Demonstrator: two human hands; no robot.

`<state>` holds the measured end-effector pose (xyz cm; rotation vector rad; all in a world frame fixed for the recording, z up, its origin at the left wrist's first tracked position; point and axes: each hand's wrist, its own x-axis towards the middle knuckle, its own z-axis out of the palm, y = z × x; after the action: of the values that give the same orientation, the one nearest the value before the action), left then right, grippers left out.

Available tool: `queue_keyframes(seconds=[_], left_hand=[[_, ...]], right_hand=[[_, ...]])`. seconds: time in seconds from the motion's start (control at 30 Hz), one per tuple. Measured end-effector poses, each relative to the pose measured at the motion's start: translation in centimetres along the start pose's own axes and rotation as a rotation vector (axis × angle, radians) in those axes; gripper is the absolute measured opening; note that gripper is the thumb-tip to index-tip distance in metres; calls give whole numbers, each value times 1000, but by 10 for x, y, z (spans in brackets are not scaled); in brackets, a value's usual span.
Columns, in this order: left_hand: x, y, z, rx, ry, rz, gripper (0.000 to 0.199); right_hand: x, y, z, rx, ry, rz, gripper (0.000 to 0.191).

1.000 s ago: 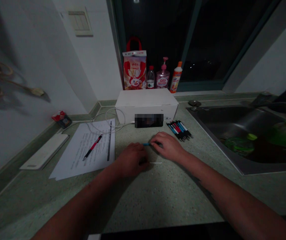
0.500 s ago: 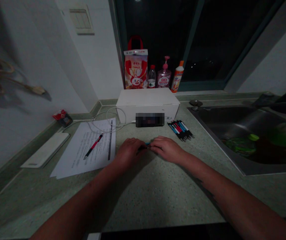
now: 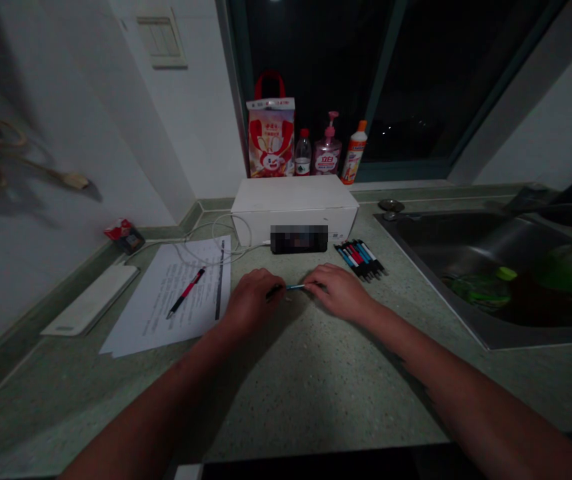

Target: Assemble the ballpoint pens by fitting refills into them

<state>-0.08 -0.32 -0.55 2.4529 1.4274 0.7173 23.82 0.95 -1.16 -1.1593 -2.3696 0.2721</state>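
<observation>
A blue pen [image 3: 294, 287] stretches between my two hands, just over the countertop. My left hand [image 3: 255, 298] is closed around its dark end, which shows between the fingers. With thumb and fingers pinched, my right hand [image 3: 339, 291] holds the thin, pale end. Whether that pale end is a refill or part of the barrel is too small to tell. A tiny light-coloured piece [image 3: 289, 299] appears just below the pen, near my left fingertips. Beyond my right hand lies a row of several blue, red and white pens [image 3: 361, 259].
Printed sheets [image 3: 166, 300] with a red-and-black pen [image 3: 186, 293] on them lie left. A phone [image 3: 299, 241] with a white cable leans on a white box [image 3: 293, 195]. A sink [image 3: 433, 267] is at right, a white flat block [image 3: 91, 300] at far left.
My hands have moved slightly apart, so more of the blue pen and its pale end shows between them. The things around them stay in place.
</observation>
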Motion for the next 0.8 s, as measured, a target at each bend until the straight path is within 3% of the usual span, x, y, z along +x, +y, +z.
queue_keyframes(seconds=[0.2,0.53,0.67,0.8], left_hand=[[3,-6,-5,6,11,-103,18],[0,-12,7,64,-109,-84,15],[0,-9,5,-130,-10,-219,15],[-1,1,6,-507,9,-292,24]], right_hand=[[0,2,-4,-48,-13,65,13],[-5,-9,-3,-42,-199,-47,12],[-4,-12,-5,-36,-166,-13,7],[-3,-17,-5,71,-81,-60,28]])
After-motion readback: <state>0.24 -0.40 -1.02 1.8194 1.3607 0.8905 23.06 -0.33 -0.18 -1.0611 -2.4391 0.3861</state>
